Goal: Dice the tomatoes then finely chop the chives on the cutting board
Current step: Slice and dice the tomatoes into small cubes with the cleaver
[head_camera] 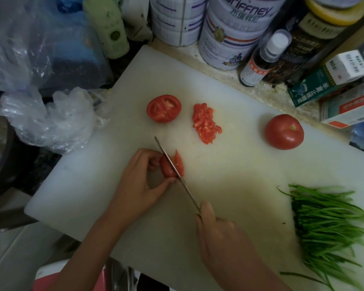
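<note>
A home kitchen: white cutting board (114, 206) on a counter crowded with tins (229, 32) and bottles (259, 61).

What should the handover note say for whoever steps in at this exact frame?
Left hand pinches a tomato piece steady on the white cutting board.
Right hand holds the knife, with the blade down through that piece.
Done: one small pile of diced tomato sits mid-board.
Remaining: finish this piece. Dice the tomato half at the board's far side and the whole tomato to the right. Then chop the chives, which lie uncut at the near right corner.
</note>
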The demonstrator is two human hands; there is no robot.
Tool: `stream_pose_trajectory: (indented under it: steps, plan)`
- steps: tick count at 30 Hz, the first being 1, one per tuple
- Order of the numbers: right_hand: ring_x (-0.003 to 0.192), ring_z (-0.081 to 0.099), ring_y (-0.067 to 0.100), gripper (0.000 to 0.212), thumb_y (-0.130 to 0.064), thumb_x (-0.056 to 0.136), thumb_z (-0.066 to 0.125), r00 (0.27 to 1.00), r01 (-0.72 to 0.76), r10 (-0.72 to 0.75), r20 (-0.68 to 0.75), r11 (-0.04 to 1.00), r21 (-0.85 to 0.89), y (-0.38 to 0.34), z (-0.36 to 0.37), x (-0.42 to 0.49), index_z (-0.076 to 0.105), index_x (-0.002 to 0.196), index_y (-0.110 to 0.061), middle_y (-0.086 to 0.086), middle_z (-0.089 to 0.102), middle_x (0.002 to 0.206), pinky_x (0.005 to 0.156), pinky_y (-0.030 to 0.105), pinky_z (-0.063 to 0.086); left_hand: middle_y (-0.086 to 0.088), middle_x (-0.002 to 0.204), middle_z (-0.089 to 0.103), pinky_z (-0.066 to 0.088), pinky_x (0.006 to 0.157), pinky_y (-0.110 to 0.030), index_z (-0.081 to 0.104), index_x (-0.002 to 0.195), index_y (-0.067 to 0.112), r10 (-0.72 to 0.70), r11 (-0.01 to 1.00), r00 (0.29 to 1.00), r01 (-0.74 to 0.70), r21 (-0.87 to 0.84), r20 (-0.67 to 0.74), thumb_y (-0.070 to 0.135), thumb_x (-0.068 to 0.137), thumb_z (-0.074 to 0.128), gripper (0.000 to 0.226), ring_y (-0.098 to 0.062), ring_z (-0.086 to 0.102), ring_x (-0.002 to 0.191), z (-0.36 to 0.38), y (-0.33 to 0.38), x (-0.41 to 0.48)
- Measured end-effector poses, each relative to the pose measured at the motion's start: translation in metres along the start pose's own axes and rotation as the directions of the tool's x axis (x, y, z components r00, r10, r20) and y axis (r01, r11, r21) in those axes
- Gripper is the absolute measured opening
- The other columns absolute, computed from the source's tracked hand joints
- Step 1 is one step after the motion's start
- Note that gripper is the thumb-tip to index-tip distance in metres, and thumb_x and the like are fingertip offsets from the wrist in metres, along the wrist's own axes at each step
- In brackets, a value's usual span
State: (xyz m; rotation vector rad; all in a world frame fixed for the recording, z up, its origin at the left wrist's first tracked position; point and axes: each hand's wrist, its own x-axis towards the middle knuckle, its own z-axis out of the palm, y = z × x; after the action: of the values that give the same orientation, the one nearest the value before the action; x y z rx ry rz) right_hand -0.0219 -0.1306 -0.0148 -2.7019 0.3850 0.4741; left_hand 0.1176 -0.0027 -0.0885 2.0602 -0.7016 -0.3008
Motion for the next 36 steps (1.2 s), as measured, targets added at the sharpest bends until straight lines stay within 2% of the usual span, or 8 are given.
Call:
stream_pose_trajectory:
  steps: [3,5,9,12,20,23,27,36]
  plan:
    - [0.052,0.06,0.03,0.031,-0.017,0.087,0.055,0.999,0.036,-0.034,0.038,0.998,-0.052,-0.004,0.003,0.014,0.033,0.109,-0.014,0.005,0.06,0.061,0.044,0.028,0.023,0.0,0.099,0.055,0.038,0.082,-0.005,0.052,0.106,0.019,0.009,1.0,1.0,-0.009,0.002,-0.015,0.044,0.072,0.064,0.044,-0.006,0.051,0.086,0.001,0.001,0.0]
    - [0.038,0.053,0.029,0.022,-0.018,0.087,0.056,0.995,0.04,-0.038,-0.095,0.999,0.016,-0.006,0.002,0.026,0.039,0.101,-0.011,0.005,0.053,0.048,0.037,0.027,0.02,0.001,0.098,0.053,0.037,0.082,-0.005,0.05,0.106,0.02,0.019,1.0,1.0,-0.019,0.007,-0.022,0.043,0.07,0.064,0.045,-0.005,0.05,0.086,0.003,0.0,0.0]
    - [0.068,0.056,0.034,0.02,-0.034,0.102,0.02,0.998,0.061,-0.06,-0.014,0.987,0.152,-0.001,-0.001,0.017,0.029,0.112,-0.02,0.002,0.05,0.067,0.058,0.041,0.038,0.006,0.097,0.049,0.035,0.083,-0.004,0.052,0.105,0.018,0.052,0.998,0.998,-0.05,0.046,-0.038,0.04,0.07,0.066,0.044,-0.003,0.045,0.086,0.006,-0.001,0.0]
    - [0.059,0.044,0.027,0.023,-0.045,0.091,0.009,0.998,0.046,-0.053,0.032,0.979,0.198,0.004,-0.004,-0.003,0.018,0.103,-0.027,-0.007,0.036,0.061,0.061,0.044,0.04,0.009,0.096,0.045,0.034,0.082,-0.006,0.052,0.103,0.016,0.104,0.992,0.993,-0.1,0.077,-0.05,0.038,0.071,0.066,0.041,-0.004,0.043,0.085,0.007,-0.002,0.001]
    - [0.065,0.053,0.035,0.023,-0.034,0.101,0.027,0.993,0.086,-0.064,-0.102,0.97,0.227,-0.003,-0.001,0.03,0.036,0.11,-0.015,0.003,0.044,0.064,0.056,0.039,0.031,0.01,0.095,0.044,0.037,0.078,-0.017,0.052,0.101,0.012,0.148,0.987,0.987,-0.143,0.073,-0.065,0.033,0.071,0.067,0.04,-0.009,0.043,0.084,0.009,-0.005,0.002]
    - [0.057,0.041,0.028,0.014,-0.033,0.101,0.029,0.989,0.105,-0.078,-0.123,0.966,0.235,-0.001,0.001,0.032,0.033,0.101,-0.019,-0.003,0.037,0.058,0.055,0.032,0.024,0.01,0.095,0.045,0.038,0.077,-0.019,0.053,0.1,0.012,0.155,0.985,0.987,-0.151,0.078,-0.05,0.034,0.07,0.067,0.04,-0.01,0.044,0.084,0.008,-0.005,0.002]
    - [0.049,0.032,0.02,0.012,-0.032,0.1,0.03,0.988,0.109,-0.076,-0.134,0.961,0.254,0.0,0.003,0.026,0.029,0.095,-0.022,-0.006,0.034,0.053,0.054,0.031,0.024,0.006,0.094,0.048,0.036,0.077,-0.017,0.055,0.096,0.009,0.155,0.983,0.988,-0.152,0.101,-0.025,0.035,0.069,0.065,0.039,-0.011,0.043,0.085,0.009,-0.001,0.001]
    - [0.059,0.041,0.029,0.012,-0.031,0.1,0.031,0.987,0.111,-0.067,-0.147,0.94,0.322,-0.008,-0.002,0.042,0.023,0.093,-0.025,0.005,0.046,0.064,0.059,0.042,0.038,0.006,0.1,0.049,0.035,0.082,-0.012,0.053,0.101,0.008,0.163,0.983,0.987,-0.162,0.088,0.002,0.034,0.072,0.066,0.041,-0.011,0.044,0.087,0.006,0.0,0.001]
